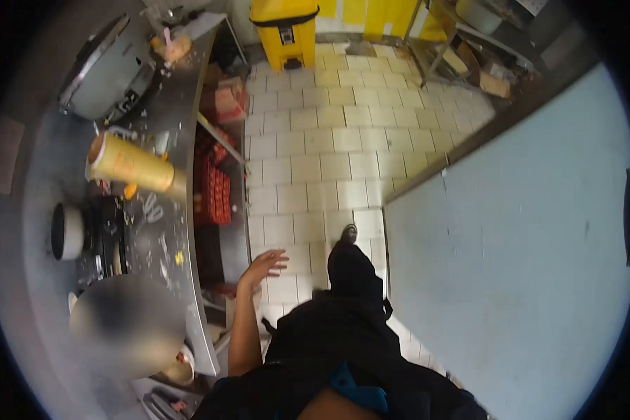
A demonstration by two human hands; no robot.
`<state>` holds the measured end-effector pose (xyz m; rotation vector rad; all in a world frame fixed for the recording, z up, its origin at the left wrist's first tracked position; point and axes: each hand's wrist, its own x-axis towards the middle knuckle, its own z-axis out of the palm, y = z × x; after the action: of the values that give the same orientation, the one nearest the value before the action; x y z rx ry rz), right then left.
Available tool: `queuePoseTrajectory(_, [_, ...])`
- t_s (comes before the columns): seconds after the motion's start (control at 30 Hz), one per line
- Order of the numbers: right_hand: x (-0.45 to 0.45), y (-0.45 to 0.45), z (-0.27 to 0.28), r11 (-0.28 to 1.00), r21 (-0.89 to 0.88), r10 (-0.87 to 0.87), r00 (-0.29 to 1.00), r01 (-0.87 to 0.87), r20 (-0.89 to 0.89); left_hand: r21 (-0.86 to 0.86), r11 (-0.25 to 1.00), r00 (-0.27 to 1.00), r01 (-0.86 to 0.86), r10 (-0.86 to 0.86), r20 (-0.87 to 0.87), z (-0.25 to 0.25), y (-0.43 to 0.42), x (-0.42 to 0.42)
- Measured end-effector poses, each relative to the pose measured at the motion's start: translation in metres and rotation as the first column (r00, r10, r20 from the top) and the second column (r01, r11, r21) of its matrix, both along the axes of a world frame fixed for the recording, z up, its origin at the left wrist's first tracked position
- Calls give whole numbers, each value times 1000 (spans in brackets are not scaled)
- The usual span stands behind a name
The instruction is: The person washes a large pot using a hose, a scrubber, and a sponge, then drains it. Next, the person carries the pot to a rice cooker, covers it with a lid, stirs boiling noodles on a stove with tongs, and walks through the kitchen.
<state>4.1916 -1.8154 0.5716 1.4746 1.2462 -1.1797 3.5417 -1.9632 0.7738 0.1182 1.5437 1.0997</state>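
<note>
My left hand (pixel 264 267) hangs in the air over the tiled floor, just right of the steel counter (pixel 189 280). Its fingers are stretched out, a little apart, and hold nothing. No part of my right hand shows. On the counter lies a large yellowish roll (pixel 133 164) that looks like plastic wrap, with a pair of scissors (pixel 151 208) nearby. A big lidded metal cooker (pixel 110 73) stands at the back. Closer along the wall is a dark pot (pixel 68 232) with a pale inside. A blurred round patch covers the counter's near end.
Red egg trays (pixel 215 192) are stacked on the shelf under the counter. A yellow pedal bin (pixel 285 33) stands at the far end of the tiled floor (pixel 308 140). A large pale panel (pixel 511 238) borders the right side. Cluttered shelves (pixel 483 66) stand far right.
</note>
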Motion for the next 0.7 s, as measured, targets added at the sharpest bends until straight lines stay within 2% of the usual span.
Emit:
queuePoseTrajectory(0.03, [-36, 28, -2, 1000, -2, 1, 1000, -1, -12, 9, 1000, 1000, -6, 6, -24, -5, 6, -24])
queuePoseTrajectory(0.1, [-109, 91, -12, 999, 15, 43, 998, -42, -54, 73, 963, 964, -257, 251, 82, -33, 10, -60])
queuePoseTrajectory(0.17, [-191, 173, -25, 989, 78, 133, 982, -124, -132, -106, 823, 829, -558, 544, -131, -88, 4, -78])
queuePoseTrajectory(0.2, [-239, 222, -33, 969, 142, 224, 958, -200, -181, -226, 734, 766, -640, 587, -263, -116, -7, -76])
queuePoseTrajectory(0.23, [-289, 269, -40, 931, 222, 339, 914, -291, -222, -335, 686, 763, -645, 558, -326, -134, -17, -70])
queuePoseTrajectory(0.27, [-346, 319, -44, 850, 343, 492, 835, -400, -247, -426, 681, 803, -596, 499, -326, -144, -29, -61])
queuePoseTrajectory(0.33, [-492, 412, -22, 578, 634, 762, 618, -513, -195, -546, 683, 874, -485, 405, -268, -146, -40, -47])
queuePoseTrajectory(0.37, [-564, 454, -18, 329, 901, 827, 546, -283, -130, -577, 689, 898, -438, 369, -241, -143, -37, -50])
queuePoseTrajectory(0.4, [-632, 504, -25, 360, 921, 799, 559, -148, -222, -590, 700, 914, -403, 339, -224, -139, -25, -61])
queuePoseTrajectory(0.43, [-705, 523, 61, 377, 919, 772, 510, 115, -380, -605, 708, 931, -364, 301, -208, -145, -15, -75])
queuePoseTrajectory(0.47, [-767, 548, 81, 676, 674, 558, 390, 298, -733, -605, 721, 941, -338, 270, -203, -150, 4, -99])
queuePoseTrajectory(0.5, [-828, 574, 101, 846, 306, 235, 210, 436, -949, -603, 735, 951, -310, 234, -204, -156, 26, -126])
queuePoseTrajectory(0.53, [-869, 574, 173, 865, 228, 128, 244, 447, -961, -601, 748, 959, -282, 199, -202, -164, 50, -155])
queuePoseTrajectory(0.57, [-908, 597, 165, 867, 354, 310, 176, 351, -934, -591, 765, 965, -255, 160, -209, -171, 78, -188])
queuePoseTrajectory(0.6, [-927, 600, 201, 790, 520, 468, 229, 323, -853, -585, 778, 969, -230, 124, -216, -180, 106, -223])
queuePoseTrajectory(0.67, [-951, 617, 226, 812, 551, 488, 290, 195, -823, -555, 810, 968, -188, 57, -245, -193, 162, -292])
queuePoseTrajectory(0.7, [-954, 629, 215, 792, 596, 526, 350, 130, -775, -539, 824, 965, -172, 33, -259, -195, 193, -332])
